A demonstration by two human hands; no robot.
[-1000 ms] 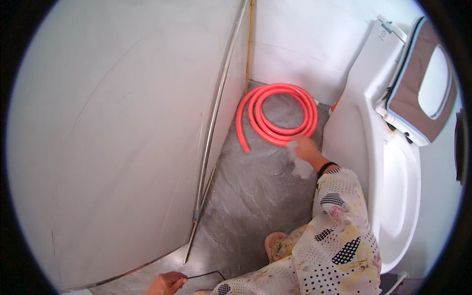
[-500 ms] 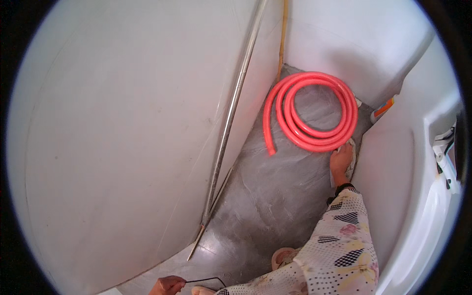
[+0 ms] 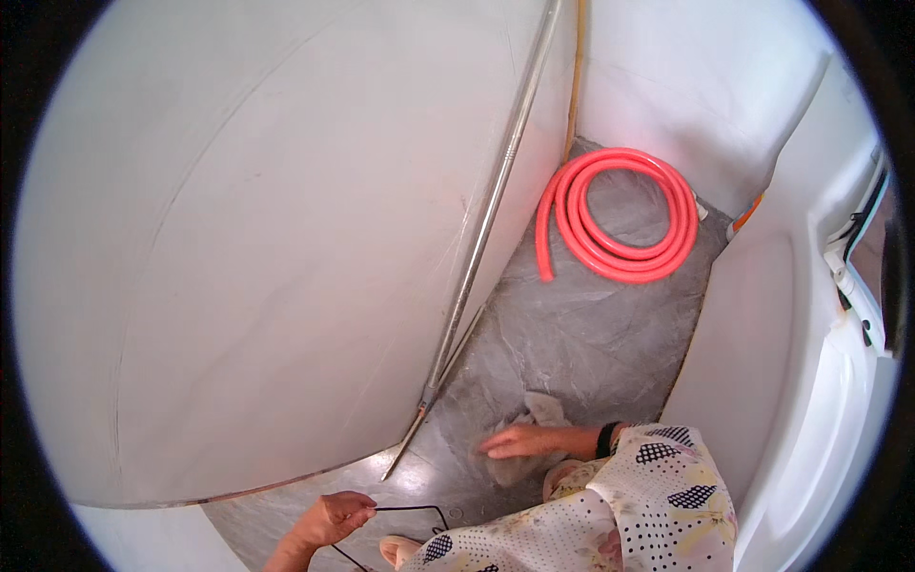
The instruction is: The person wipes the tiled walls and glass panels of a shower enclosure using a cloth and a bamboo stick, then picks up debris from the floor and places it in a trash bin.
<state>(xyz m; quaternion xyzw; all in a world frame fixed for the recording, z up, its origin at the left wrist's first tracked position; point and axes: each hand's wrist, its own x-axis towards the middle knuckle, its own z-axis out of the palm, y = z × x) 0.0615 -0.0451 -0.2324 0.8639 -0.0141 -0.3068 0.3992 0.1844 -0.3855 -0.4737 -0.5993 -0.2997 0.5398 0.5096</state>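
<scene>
Our right hand (image 3: 522, 440) lies over a grey cloth (image 3: 546, 409) on the floor (image 3: 610, 343), nearer us than the red hose coil (image 3: 682, 224); we cannot tell whether it grips. Our left hand (image 3: 335, 520), farther left of the coil, pinches a thin black cord (image 3: 410, 508). The cord could snag the metal pole (image 3: 492, 200) leaning left of the coil and topple it. We can read no brand, label or writing.

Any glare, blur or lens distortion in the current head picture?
Head view: glare on the grey floor by the metal pole's lower end; right hand and cloth look slightly soft; fisheye bowing along the left wall's bottom edge; corners black.
</scene>
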